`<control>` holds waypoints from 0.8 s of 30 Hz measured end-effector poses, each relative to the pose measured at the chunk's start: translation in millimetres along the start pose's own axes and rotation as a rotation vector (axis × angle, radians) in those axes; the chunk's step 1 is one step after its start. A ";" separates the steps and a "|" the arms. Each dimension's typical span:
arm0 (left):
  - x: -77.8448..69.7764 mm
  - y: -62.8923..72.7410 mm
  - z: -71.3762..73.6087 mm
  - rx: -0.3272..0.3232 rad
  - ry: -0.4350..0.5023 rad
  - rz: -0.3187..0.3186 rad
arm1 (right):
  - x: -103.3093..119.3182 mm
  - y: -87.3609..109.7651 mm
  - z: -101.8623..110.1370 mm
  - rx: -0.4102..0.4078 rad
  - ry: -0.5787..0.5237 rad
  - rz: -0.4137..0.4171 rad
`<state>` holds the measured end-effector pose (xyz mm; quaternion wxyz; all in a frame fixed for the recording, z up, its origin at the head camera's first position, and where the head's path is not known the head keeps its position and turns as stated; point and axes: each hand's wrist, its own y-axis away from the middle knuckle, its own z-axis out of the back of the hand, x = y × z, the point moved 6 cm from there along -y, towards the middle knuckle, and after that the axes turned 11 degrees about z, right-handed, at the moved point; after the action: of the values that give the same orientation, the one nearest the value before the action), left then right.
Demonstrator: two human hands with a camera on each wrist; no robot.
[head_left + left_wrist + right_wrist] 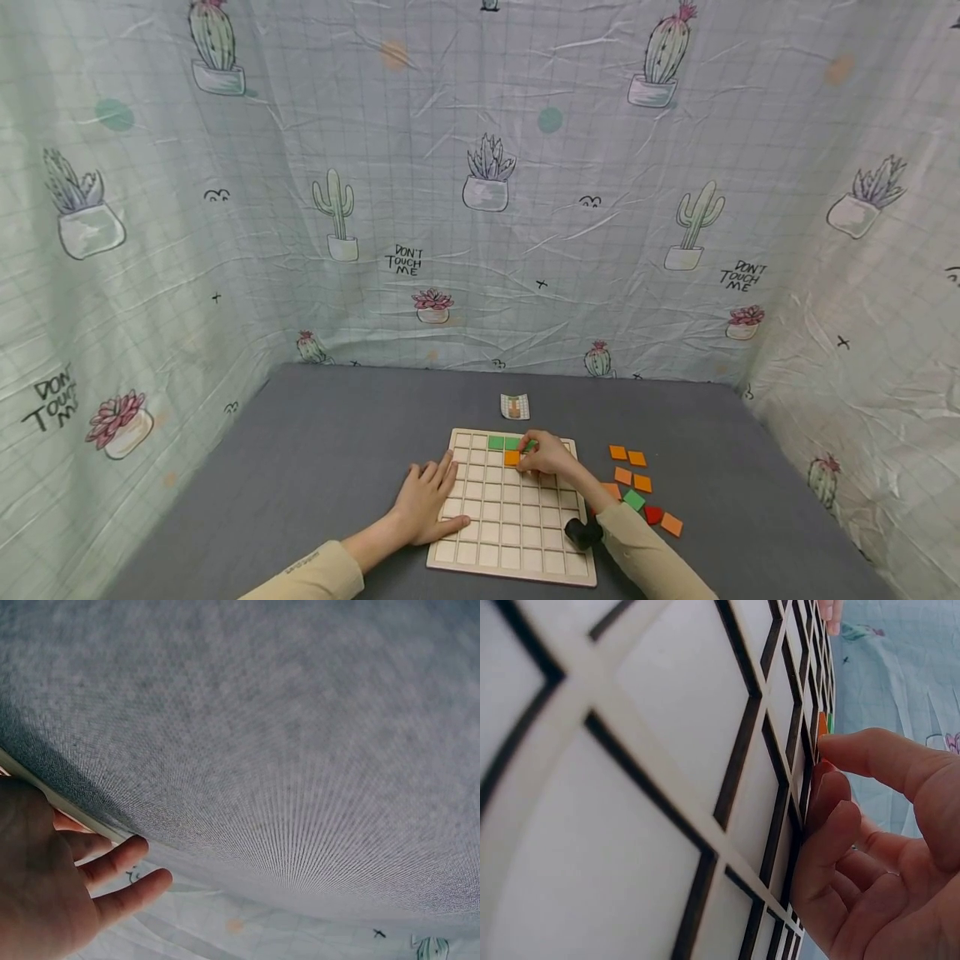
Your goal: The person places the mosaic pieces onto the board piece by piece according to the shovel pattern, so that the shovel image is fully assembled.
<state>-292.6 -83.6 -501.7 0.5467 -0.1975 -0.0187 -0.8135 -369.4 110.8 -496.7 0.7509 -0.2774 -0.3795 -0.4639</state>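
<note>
A wooden grid board (480,533) lies flat, with green square tiles (497,442) in its far row and an orange square tile (512,458) in the row below. Over these far cells my right hand (546,456) pinches a small orange tile, mostly hidden by the fingers. In the right wrist view, the thumb and curled fingers of the right hand (877,825) reach the board surface beside an orange tile (823,726). My left hand (426,504) rests spread along the board's left edge, holding nothing. The left wrist view shows its fingers (120,862) extended by that edge.
Loose orange tiles (637,458), a green tile (633,500) and a red piece (653,515) lie right of the board, some under the right forearm. A small picture card (515,407) lies beyond the board. Printed curtains (480,317) enclose the grey table (337,442).
</note>
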 end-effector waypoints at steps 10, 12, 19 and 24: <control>0.4 -0.1 -1.9 -0.005 0.005 0.006 | -0.5 0.4 0.5 -0.003 -0.002 0.002; 0.5 -0.4 -2.7 -0.004 0.006 0.006 | -0.4 0.8 0.5 -0.004 -0.003 -0.001; 0.4 -0.5 -1.6 -0.003 0.016 0.005 | 0.6 1.0 0.6 -0.003 0.011 0.010; 0.5 1.1 1.8 -0.008 0.024 0.003 | 2.2 1.2 1.2 -0.002 0.028 0.023</control>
<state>-291.2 -84.0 -500.1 0.5475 -0.1900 -0.0088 -0.8149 -368.1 111.2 -494.3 0.7612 -0.2759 -0.3655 -0.4593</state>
